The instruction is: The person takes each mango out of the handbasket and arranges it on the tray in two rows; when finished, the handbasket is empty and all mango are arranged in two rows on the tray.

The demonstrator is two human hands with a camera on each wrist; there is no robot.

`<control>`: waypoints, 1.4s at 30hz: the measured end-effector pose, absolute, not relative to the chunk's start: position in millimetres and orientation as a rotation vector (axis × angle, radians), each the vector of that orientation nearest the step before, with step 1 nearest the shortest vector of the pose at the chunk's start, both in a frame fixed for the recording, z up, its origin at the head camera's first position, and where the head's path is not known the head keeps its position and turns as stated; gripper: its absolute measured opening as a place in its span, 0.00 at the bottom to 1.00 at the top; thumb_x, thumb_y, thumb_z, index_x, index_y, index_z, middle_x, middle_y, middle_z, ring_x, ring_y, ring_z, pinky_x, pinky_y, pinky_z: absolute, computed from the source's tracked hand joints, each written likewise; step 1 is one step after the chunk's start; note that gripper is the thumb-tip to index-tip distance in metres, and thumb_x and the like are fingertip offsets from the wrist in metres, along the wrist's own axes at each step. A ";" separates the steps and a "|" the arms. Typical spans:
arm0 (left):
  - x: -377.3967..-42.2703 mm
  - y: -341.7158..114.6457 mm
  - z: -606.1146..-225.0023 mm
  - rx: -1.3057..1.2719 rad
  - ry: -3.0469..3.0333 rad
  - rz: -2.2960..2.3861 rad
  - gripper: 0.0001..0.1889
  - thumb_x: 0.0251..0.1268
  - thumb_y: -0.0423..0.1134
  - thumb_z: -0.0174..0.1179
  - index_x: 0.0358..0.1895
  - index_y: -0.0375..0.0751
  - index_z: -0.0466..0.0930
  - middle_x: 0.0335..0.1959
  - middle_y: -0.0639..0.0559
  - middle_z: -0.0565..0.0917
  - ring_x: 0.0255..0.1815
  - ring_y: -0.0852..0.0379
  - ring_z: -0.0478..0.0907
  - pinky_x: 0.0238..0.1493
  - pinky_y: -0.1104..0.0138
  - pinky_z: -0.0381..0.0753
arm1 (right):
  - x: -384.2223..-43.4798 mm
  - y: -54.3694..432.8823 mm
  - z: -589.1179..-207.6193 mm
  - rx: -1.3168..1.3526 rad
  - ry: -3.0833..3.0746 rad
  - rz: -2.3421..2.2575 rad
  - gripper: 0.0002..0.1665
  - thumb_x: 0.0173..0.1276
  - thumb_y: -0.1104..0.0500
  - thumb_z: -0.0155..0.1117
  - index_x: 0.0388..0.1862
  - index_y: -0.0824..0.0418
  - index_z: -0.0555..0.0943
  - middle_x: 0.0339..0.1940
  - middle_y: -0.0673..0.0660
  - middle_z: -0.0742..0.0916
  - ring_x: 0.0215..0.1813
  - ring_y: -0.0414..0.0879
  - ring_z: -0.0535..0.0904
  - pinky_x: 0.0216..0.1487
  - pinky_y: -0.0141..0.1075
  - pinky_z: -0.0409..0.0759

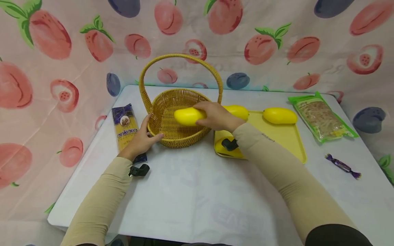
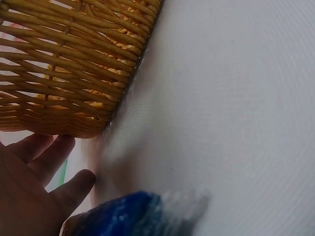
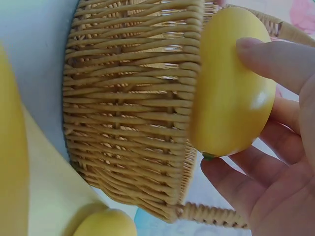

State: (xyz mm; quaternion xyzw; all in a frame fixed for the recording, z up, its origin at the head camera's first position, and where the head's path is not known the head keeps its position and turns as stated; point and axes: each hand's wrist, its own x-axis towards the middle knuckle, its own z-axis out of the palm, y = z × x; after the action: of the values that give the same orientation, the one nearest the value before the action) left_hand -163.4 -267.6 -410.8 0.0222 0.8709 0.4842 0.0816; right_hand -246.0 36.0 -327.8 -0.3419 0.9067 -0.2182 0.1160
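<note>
My right hand grips a yellow mango above the opening of a wicker basket. In the right wrist view, thumb and fingers lie around the mango, whose small green tip points down at the basket's rim. The fingertips of my left hand touch the basket's left side; the left wrist view shows those fingers fairly straight against the weave, with the thumb apart. A yellow tray beside the basket bears more mangoes: one at the back right, another partly behind my right hand.
Left of the basket lies a pasta packet, partly under my left hand. A green-edged clear bag sits at the back right, with a purple wrapped candy in front of it. The basket's tall handle arches above its rim.
</note>
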 end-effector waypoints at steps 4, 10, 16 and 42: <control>-164.5 -268.5 -412.7 0.072 2.597 1.458 0.52 0.71 0.49 0.62 0.81 0.60 0.28 0.78 0.32 0.50 0.73 0.32 0.60 0.70 0.43 0.60 | -241.4 44.9 -324.6 -1.015 2.660 -0.649 0.39 0.71 0.49 0.68 0.75 0.61 0.68 0.73 0.57 0.73 0.74 0.53 0.64 0.73 0.46 0.61; -165.8 -268.8 -414.2 0.079 2.595 1.465 0.52 0.71 0.50 0.62 0.82 0.59 0.28 0.78 0.31 0.50 0.72 0.32 0.61 0.69 0.43 0.61 | -232.4 63.7 -319.7 -1.029 2.684 -0.680 0.38 0.70 0.50 0.69 0.74 0.61 0.69 0.71 0.58 0.75 0.69 0.55 0.69 0.70 0.48 0.65; -166.4 -269.4 -412.7 0.087 2.605 1.456 0.52 0.71 0.49 0.61 0.82 0.59 0.28 0.78 0.31 0.50 0.71 0.31 0.61 0.69 0.42 0.61 | -223.4 82.6 -311.0 -1.052 2.709 -0.660 0.38 0.69 0.51 0.70 0.73 0.62 0.70 0.70 0.60 0.75 0.68 0.57 0.70 0.70 0.50 0.66; -167.3 -270.5 -414.9 0.093 2.591 1.448 0.52 0.72 0.48 0.61 0.81 0.58 0.26 0.80 0.35 0.44 0.76 0.32 0.52 0.72 0.43 0.54 | -193.6 188.8 -318.1 -0.898 2.852 -0.721 0.37 0.67 0.56 0.72 0.71 0.69 0.70 0.67 0.67 0.76 0.63 0.62 0.75 0.59 0.56 0.76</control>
State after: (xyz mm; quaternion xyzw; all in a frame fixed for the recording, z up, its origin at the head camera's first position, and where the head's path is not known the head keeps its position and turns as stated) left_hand -167.3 -270.5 -414.9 0.0313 0.8693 0.4858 0.0860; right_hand -193.6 188.8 -318.1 -0.2918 0.9268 -0.2342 0.0331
